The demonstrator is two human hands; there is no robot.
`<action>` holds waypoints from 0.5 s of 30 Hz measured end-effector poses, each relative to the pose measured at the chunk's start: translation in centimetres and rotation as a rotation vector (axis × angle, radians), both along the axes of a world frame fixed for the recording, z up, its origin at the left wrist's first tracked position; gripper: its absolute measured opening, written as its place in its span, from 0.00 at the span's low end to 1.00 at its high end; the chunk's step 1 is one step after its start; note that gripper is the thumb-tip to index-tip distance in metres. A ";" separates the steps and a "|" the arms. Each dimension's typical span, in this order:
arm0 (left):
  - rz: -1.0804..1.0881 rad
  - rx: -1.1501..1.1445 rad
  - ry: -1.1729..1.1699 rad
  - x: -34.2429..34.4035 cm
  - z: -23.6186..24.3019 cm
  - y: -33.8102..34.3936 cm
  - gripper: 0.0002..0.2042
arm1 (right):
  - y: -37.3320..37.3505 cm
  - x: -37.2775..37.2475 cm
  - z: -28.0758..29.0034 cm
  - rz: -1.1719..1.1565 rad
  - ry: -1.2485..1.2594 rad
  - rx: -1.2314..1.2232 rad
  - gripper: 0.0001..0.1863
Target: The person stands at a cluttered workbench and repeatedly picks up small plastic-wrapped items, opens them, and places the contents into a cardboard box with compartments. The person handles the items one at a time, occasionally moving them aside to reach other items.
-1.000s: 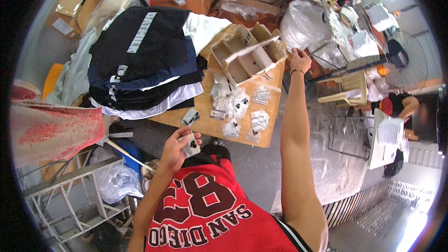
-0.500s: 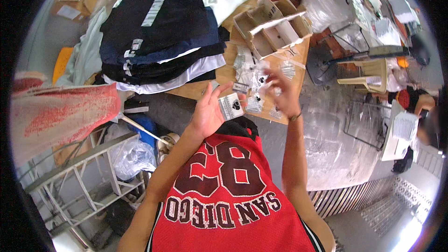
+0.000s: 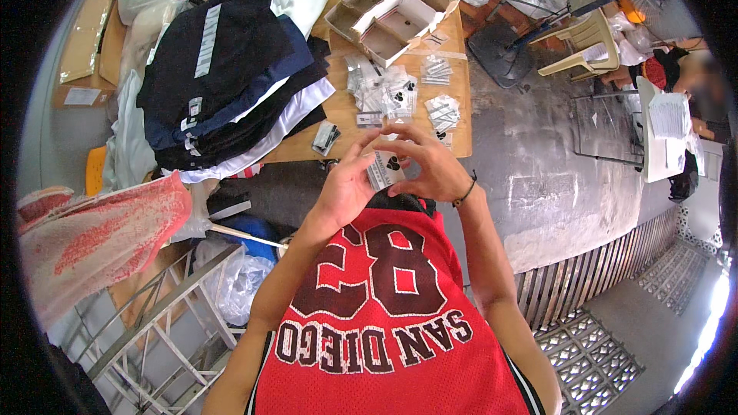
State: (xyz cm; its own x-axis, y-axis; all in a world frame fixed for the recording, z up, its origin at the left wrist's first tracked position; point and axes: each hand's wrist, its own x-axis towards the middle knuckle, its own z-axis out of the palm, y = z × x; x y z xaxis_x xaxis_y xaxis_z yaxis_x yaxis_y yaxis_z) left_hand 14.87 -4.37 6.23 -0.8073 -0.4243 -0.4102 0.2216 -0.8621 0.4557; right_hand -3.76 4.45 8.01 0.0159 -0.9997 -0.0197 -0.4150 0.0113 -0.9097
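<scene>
In front of my chest, a small stack of white tags [image 3: 386, 172] with a black three-lobed emblem is gripped between my hands. My left hand [image 3: 344, 194] holds its left side with curled fingers. My right hand [image 3: 434, 169] arches over the stack, its thumb against the lower right corner and its fingertips near the top edge. Just beyond, on the wooden table [image 3: 304, 150], lie a loose pile of similar tags in clear packets [image 3: 382, 91] and a small dark-and-white bundle [image 3: 326, 138]. To the right are two fanned bundles of white tags [image 3: 443, 113].
A divided cardboard box [image 3: 392, 14] stands at the table's far side. Folded dark garments [image 3: 223, 69] are piled on the left. Left of me are a red-stained cloth [image 3: 108, 223] and a metal ladder [image 3: 161, 315]. A plastic chair [image 3: 580, 50] and another person sit far right.
My right hand has come back from above the tag pile to the tags in my left hand. The view has turned, shifting the table leftward and upward.
</scene>
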 end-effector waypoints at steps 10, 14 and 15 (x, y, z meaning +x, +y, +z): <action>-0.054 -0.103 -0.136 3.1 -2.9 1.7 0.22 | 2.6 3.0 -3.3 -0.121 -0.005 -0.156 0.39; -0.094 -0.147 -0.269 4.1 -3.8 2.6 0.19 | 3.3 4.5 -3.7 -0.151 -0.123 -0.055 0.37; -0.104 -0.212 -0.323 4.1 -3.9 2.7 0.19 | 3.4 4.9 -3.9 -0.187 -0.129 -0.055 0.36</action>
State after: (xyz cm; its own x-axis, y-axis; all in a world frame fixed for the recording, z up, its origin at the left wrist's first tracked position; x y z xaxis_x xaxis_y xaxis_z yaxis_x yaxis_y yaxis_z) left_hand 18.95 -1.63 2.28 -0.6942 -0.4499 -0.5618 -0.0453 -0.7517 0.6580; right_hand 1.10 7.83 4.15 -0.1713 -0.9849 0.0255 -0.2909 0.0258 -0.9564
